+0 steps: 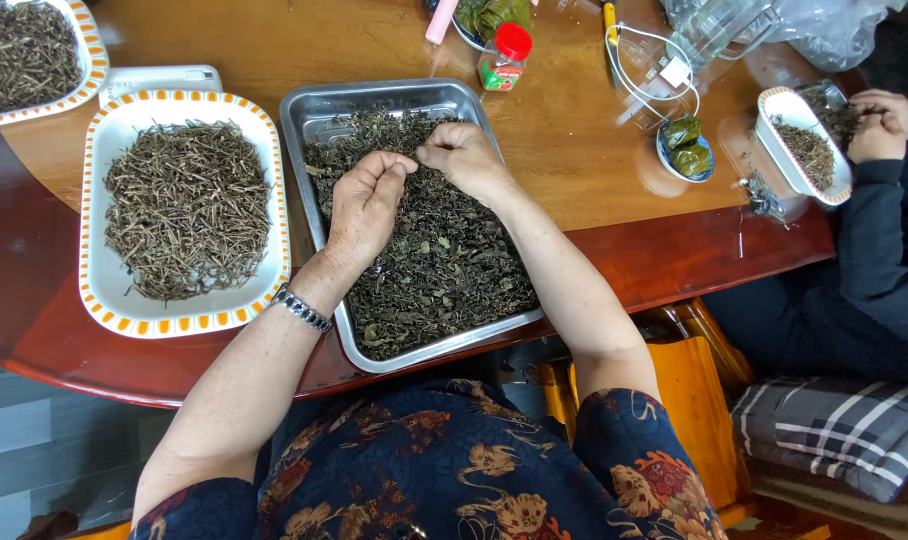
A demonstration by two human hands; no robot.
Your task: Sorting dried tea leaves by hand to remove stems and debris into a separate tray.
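Steel, dull and scuffed, is what I see first: a rectangular metal tray [314, 110] sits at the near edge of the wooden bench [574, 150], tilted a little off square and heaped with dark dried leaves [444, 270]. Both of my hands are over its far half. My left hand [367, 200], with a metal watch [301, 308] on the wrist, is cupped with the fingers curled in toward the palm, loosely closed around a small pinch of the leaves. My right hand [462, 155] lies just beside it, nearly touching, knuckles up, fingers bent down into the heap; I cannot tell whether they grip anything.

Left of the tray, just beside it, a white dish with an orange-checked rim [104, 290] holds a mound of pale dry stems [187, 208]. A second such dish [92, 50] with darker stems shows at the far left corner. Beyond the tray stands a small bottle with a red cap [504, 58], and to its right a little blue bowl [686, 150] holds green leaf wraps. At the right end of the bench another person's hands [879, 125] work over a small white dish [804, 150].
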